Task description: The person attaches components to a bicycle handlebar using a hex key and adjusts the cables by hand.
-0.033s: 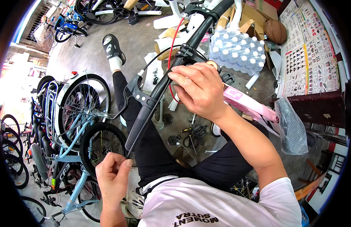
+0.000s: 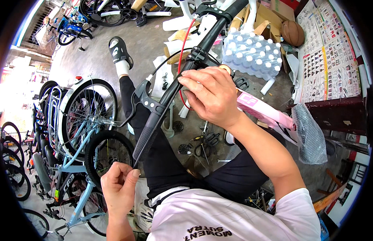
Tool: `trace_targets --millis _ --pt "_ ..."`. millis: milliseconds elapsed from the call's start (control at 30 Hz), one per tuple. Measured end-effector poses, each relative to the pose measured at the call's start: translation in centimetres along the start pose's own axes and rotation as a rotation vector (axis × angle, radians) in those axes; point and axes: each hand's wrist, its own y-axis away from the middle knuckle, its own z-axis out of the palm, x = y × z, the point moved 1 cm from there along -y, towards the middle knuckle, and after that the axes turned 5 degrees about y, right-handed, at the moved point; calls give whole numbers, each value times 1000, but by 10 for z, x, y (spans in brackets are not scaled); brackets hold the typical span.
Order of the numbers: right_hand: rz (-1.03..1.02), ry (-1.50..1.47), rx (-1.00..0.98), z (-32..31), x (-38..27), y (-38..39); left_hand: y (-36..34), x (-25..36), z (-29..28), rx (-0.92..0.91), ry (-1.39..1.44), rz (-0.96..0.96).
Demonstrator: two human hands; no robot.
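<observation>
My right hand is closed on a black bicycle handlebar, just below its stem clamp, red cable beside it. The bar runs diagonally toward me, with a brake lever and ridged grip at its lower end. My left hand pinches something thin and dark at the grip's lower tip; exactly what it is I cannot make out. The pink frame, partly behind my right arm, has bubble wrap around it.
Bicycles crowd the left. Bottled water packs, cardboard and a basketball lie at the upper right, beside a chart board. Scissors and wrenches lie on the floor between my legs.
</observation>
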Motion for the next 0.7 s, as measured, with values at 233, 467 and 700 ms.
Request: trace_targets --millis 233,467,700 --pt "0 -18 -4 2 -1 1 -3 6 -2 -84 93 -58" --pt "25 -16 -26 -1 -5 1 -7 8 -6 -95 173 -107" --pt "26 -25 -15 0 -5 0 -8 9 -5 -83 212 -120"
